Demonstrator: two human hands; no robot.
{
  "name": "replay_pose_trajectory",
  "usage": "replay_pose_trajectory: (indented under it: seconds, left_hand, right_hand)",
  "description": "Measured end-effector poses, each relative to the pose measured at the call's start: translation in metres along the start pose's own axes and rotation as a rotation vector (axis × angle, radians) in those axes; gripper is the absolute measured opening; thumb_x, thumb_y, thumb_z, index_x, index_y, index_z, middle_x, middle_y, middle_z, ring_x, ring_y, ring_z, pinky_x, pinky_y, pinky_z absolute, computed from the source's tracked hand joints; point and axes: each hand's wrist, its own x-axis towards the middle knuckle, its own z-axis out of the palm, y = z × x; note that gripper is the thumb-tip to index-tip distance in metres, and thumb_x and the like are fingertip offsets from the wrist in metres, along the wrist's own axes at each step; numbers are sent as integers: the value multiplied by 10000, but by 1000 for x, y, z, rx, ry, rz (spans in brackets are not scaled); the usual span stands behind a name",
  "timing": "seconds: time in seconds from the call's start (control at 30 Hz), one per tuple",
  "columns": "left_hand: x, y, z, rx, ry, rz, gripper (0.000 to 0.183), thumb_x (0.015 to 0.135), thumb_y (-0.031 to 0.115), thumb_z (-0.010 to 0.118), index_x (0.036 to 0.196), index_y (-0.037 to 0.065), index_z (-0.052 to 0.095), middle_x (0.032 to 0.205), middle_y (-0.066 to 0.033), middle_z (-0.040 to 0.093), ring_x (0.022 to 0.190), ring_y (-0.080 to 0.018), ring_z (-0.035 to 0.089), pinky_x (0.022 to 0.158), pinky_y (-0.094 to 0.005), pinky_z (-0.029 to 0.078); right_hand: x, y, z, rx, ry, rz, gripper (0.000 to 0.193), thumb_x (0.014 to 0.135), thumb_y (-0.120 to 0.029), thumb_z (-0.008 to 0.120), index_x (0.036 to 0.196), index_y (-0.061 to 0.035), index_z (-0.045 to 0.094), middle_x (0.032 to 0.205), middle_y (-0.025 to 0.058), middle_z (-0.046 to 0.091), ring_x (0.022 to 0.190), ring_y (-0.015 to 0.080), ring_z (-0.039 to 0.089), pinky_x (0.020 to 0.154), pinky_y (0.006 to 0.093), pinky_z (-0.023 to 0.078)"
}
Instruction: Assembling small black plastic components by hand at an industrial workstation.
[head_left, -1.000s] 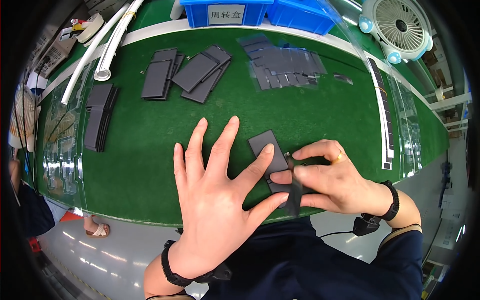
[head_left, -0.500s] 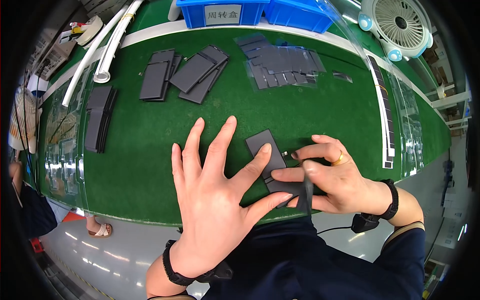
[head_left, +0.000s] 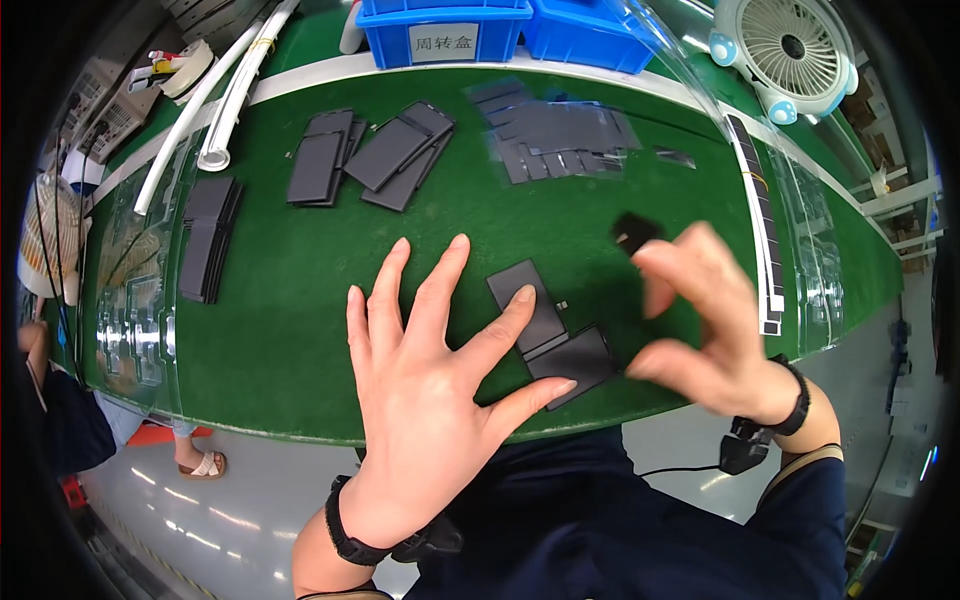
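Note:
A flat black battery pack (head_left: 533, 295) lies on the green mat, made of two slabs joined by a narrow grey strip, with a small connector tab at its right side. My left hand (head_left: 425, 370) is spread flat beside it; its index fingertip and thumb tip press on the two slabs. To the right, my right hand (head_left: 710, 310) is raised over the mat and smeared by motion. At its fingertips is a small dark piece of film (head_left: 634, 233), also blurred. Its thumb stands apart from the other fingers.
Several more black packs (head_left: 402, 150) lie toward the back left, with a stack (head_left: 210, 240) at far left. Overlapping dark film sheets (head_left: 560, 130) lie at the back. Blue bins (head_left: 445, 40), a white fan (head_left: 787, 55), white rolls (head_left: 222, 110) and clear plastic trays (head_left: 130, 330) surround the mat.
My right hand has pulled away from the pack, up and to the right, with the dark film. The pack's lower slab is now uncovered. My left hand stays on the pack.

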Motion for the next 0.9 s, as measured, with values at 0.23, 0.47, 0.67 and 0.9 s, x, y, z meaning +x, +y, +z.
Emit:
replay_pose_trajectory:
  seconds: [0.23,0.47,0.67,0.9]
  left_hand:
    - [-1,-1,1,-11,12,2,563,604,425,850,1092,165,744,1424,-120,465,1334,-417,343,1074,-583,244]
    - [-2,-3,2,-34,30,11,554,608,427,851,1087,171,744,1417,-120,468,1335,-422,348,1070,-588,249]
    - [-2,-2,3,-33,29,1,563,603,430,853,1096,183,740,1408,-122,473,1331,-425,350,1065,-593,254]
    - [-2,-3,4,-35,27,-1,569,602,430,851,1091,162,739,1410,-127,470,1330,-429,347,1062,-589,259]
  right_hand:
    - [31,-2,-3,233,-275,233,84,774,-42,765,800,-26,687,742,45,653,680,113,631,621,240,494]
    - [47,7,-17,602,-459,571,77,804,10,737,871,35,708,764,66,711,682,77,654,633,202,517]
    - [41,11,-26,502,-468,574,113,807,1,742,913,35,720,779,70,720,700,86,666,677,198,527]
    - [22,3,-22,100,-342,356,468,718,-121,826,1145,-76,638,1185,142,565,1132,228,534,903,342,473]
